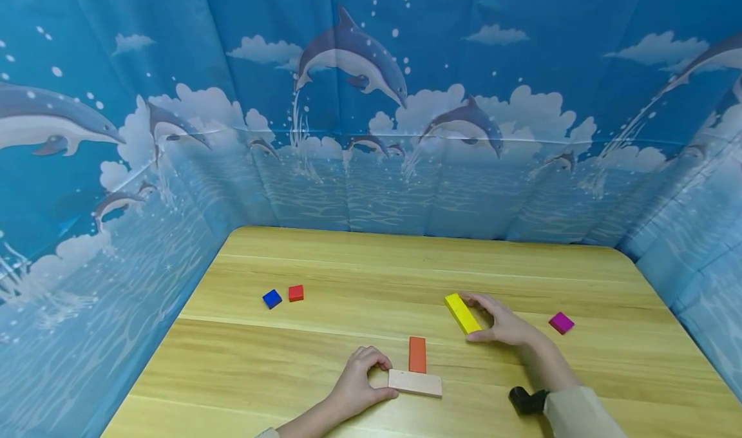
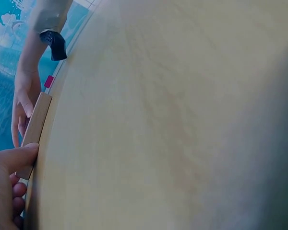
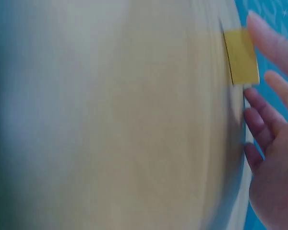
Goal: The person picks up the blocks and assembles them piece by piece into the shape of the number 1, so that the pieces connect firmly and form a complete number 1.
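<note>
My left hand (image 1: 359,380) grips the left end of a plain wooden block (image 1: 415,383), its thumb at the near side and the index finger at the far corner. In the left wrist view the thumb (image 2: 24,153) lies against this block (image 2: 36,124). An orange-red block (image 1: 417,354) stands out from its far side, end toward it. Farther right, my right hand (image 1: 504,322) holds a long yellow block (image 1: 462,314), thumb by its near end and fingers by its far end. The right wrist view shows the yellow block (image 3: 242,57) beside thumb and fingers.
A blue block (image 1: 272,299) and a red block (image 1: 296,293) lie at the back left of the wooden table (image 1: 359,257). A magenta block (image 1: 561,323) lies right of my right hand. A dolphin-print curtain (image 1: 348,187) hangs around the table's back and sides.
</note>
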### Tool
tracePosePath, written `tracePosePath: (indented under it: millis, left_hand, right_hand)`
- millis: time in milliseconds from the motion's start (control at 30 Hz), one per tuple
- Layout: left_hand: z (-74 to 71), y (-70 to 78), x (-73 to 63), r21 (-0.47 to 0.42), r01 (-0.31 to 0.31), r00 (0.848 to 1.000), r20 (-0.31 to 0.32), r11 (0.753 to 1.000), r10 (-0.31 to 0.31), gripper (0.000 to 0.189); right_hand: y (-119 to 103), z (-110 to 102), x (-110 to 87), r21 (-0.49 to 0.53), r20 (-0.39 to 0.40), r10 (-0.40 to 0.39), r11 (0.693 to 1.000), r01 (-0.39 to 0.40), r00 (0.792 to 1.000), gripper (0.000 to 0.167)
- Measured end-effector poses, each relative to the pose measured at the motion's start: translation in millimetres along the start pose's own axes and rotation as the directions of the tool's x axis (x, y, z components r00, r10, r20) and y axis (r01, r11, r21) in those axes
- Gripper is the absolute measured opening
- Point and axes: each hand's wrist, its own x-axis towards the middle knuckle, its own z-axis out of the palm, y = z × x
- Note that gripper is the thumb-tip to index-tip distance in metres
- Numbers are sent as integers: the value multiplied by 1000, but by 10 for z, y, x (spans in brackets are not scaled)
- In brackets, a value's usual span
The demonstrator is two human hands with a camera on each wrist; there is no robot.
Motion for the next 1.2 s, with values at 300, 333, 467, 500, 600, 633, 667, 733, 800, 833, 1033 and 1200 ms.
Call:
tracePosePath:
  millis: [300, 333, 467, 500, 600, 633, 667, 733, 800, 833, 1033, 1200]
  left_hand:
    - [-2, -1, 7, 13, -42, 999, -18, 999, 42, 37]
    - [-3, -2, 7, 11, -40, 999, -17, 999, 40, 36]
    - [-6, 2, 4, 8, -34, 999, -13, 999, 34, 36]
    - [-7, 1, 4, 6, -33, 999, -12, 999, 33, 36]
    - [-14, -2, 8, 1, -30, 1000, -8, 1000, 30, 36]
    - [-17, -3, 10, -1, -28, 1000, -8, 1000, 28, 36]
    - [-19, -4, 12, -1, -29, 1000, -8, 1000, 29, 36]
    - [-23, -2, 14, -2, -24, 1000, -6, 1000, 24, 36]
    - [-24, 0, 15, -5, -22, 1000, -4, 1000, 22, 36]
    - [-24, 4, 17, -7, -21, 1000, -4, 1000, 21, 36]
    - [-22, 18, 25, -16, -18, 1000, -3, 1000, 18, 35]
    - [-27, 25, 33, -24, -10, 1000, -1, 1000, 10, 35]
  right_hand:
    - [23, -214, 91, 149, 230, -14, 989, -21, 973, 89]
    - [20, -224, 97, 148, 243, -5, 988, -32, 970, 90]
    - [11, -255, 121, 145, 276, 6, 988, -48, 961, 92]
    - [10, -257, 127, 143, 281, 9, 988, -51, 960, 93]
    - [11, -263, 146, 130, 287, 16, 990, -55, 958, 93]
    - [11, -263, 152, 124, 287, 21, 991, -59, 958, 93]
    - [11, -261, 156, 117, 285, 28, 991, -63, 958, 93]
    - [9, -253, 161, 102, 274, 44, 992, -75, 961, 93]
    - [11, -232, 160, 72, 247, 53, 995, -73, 967, 92]
    - [14, -220, 160, 59, 230, 55, 996, -71, 972, 92]
    - [40, -114, 150, -19, 97, 56, 998, -55, 994, 89]
    - [33, -47, 144, -51, 10, 76, 996, -76, 997, 91]
